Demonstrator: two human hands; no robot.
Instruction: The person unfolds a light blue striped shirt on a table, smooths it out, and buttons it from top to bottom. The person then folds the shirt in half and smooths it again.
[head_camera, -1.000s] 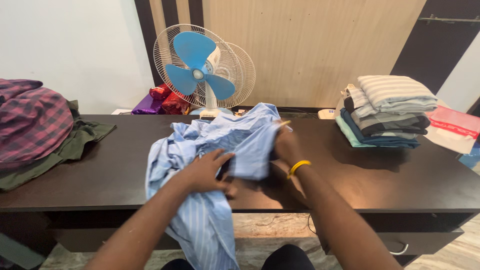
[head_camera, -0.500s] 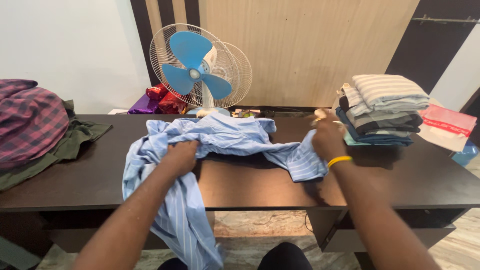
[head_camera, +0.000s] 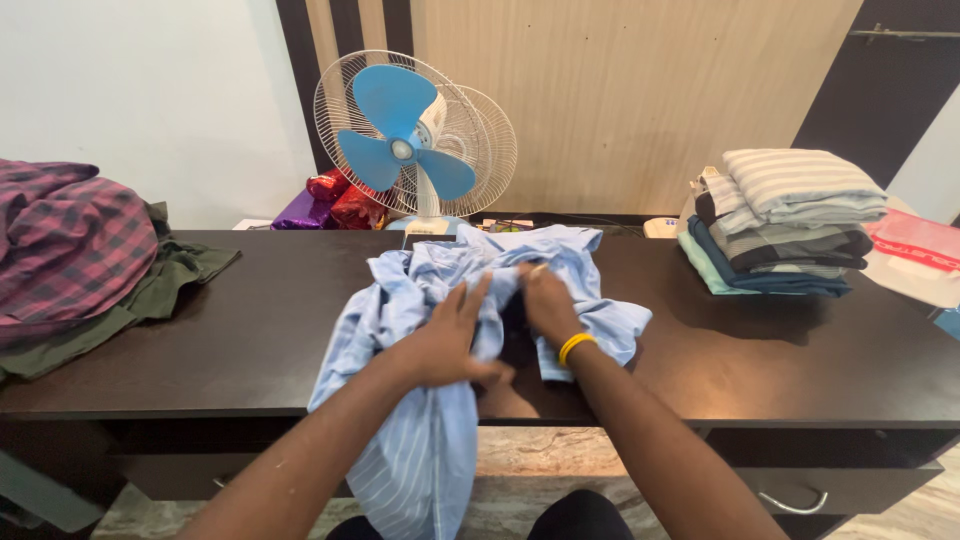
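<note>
Both arms reach out over the near edge of the dark table (head_camera: 200, 330), close together in the middle. The left hand (head_camera: 445, 345) lies palm down on the light blue striped shirt (head_camera: 420, 440), fingers long and spread a little, thumb tucked to the side; its grip is closed on a bunch of the cloth. The right hand (head_camera: 548, 305), with a yellow band (head_camera: 575, 346) on the wrist, is curled, and its grip pinches the shirt near the top. The two hands almost touch. The shirt sits crumpled on the middle of the table, and one part hangs down over the front edge. A blue fan (head_camera: 400, 150) stands behind it. Folded clothes (head_camera: 790, 220) are stacked far to the right, and a plaid shirt (head_camera: 70, 240) lies far to the left.
</note>
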